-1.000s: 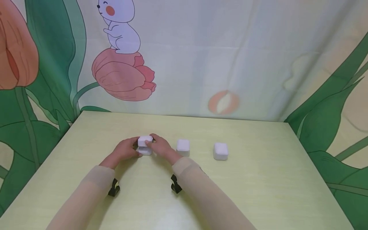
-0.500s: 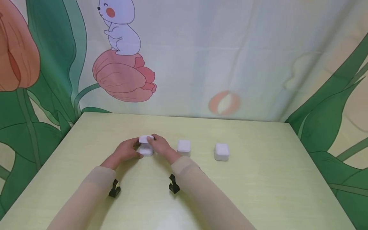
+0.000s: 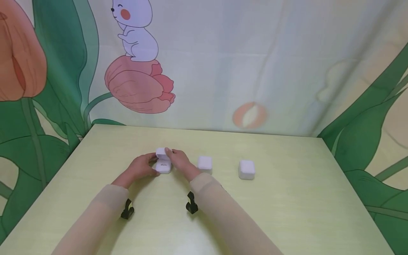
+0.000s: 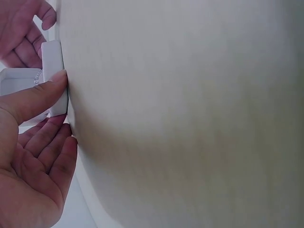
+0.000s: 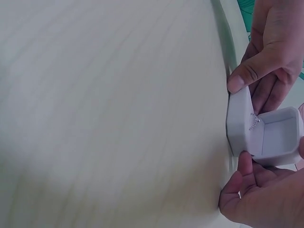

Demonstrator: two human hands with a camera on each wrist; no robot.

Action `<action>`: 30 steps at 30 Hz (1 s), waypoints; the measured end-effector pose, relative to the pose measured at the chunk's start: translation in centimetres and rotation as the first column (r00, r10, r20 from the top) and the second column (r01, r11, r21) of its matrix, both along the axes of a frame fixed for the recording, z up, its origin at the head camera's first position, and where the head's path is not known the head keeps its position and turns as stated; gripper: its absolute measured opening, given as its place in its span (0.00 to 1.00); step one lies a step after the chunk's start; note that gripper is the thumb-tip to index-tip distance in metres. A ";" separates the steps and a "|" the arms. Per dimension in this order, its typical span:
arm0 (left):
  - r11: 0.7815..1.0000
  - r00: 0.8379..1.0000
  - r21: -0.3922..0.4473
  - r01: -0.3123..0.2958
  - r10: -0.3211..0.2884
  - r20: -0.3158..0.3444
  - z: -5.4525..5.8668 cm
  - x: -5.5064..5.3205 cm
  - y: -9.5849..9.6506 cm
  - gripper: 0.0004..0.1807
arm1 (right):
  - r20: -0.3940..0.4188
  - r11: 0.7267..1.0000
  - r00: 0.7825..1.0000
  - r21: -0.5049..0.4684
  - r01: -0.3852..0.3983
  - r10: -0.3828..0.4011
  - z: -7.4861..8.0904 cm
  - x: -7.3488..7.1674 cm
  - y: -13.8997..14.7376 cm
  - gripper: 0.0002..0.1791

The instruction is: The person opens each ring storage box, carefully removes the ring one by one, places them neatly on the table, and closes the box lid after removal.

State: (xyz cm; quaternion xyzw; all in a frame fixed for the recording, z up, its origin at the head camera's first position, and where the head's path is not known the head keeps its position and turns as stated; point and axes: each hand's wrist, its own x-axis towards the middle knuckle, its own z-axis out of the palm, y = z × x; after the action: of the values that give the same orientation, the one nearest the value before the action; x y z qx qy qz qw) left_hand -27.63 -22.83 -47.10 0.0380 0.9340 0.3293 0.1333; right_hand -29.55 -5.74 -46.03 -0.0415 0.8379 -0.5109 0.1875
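Note:
A small white ring box stands open on the table, left of the middle in the head view. Its lid is tilted up and back. A silvery, sparkling ring sits in the base. My left hand holds the base from the left, the thumb against its front in the left wrist view. From the right, my right hand pinches the raised lid, the thumb on it and some fingers hidden behind. In the right wrist view its lower fingers are beside the base.
Two more white boxes, a nearer one and a farther one, stand closed to the right of my hands. Behind the pale wooden table hangs a printed curtain. Black straps show beneath both sleeves.
The lid has swung up and back under my right hand, and the ring inside has come into view. My left hand keeps its grip on the base.

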 end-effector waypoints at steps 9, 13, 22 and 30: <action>1.000 0.999 0.015 0.004 -0.005 0.047 -0.1 -0.5 -0.4 0.50 | -0.007 0.999 0.999 0.000 0.034 -0.034 0.2 0.1 -0.1 0.37; 0.999 0.997 0.032 0.016 -0.018 0.071 -0.1 -0.7 -0.6 0.51 | -0.009 0.999 0.999 0.002 0.047 -0.047 0.1 0.1 -0.2 0.37; 0.996 0.997 0.081 0.030 -0.036 0.073 0.0 -0.6 -0.6 0.51 | -0.015 0.996 0.996 0.014 0.086 -0.086 -0.3 0.1 -0.4 0.36; 0.996 0.997 0.078 0.031 -0.036 0.063 -0.4 -0.7 -0.8 0.50 | -0.002 0.995 0.995 -0.008 0.101 -0.101 -0.5 0.1 -0.3 0.37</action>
State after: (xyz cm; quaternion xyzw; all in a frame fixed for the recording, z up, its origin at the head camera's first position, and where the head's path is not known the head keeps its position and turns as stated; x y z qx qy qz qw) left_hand -28.37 -23.64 -47.48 0.0481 0.9151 0.3638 0.1672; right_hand -29.41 -6.05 -46.55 -0.0004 0.8370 -0.5231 0.1602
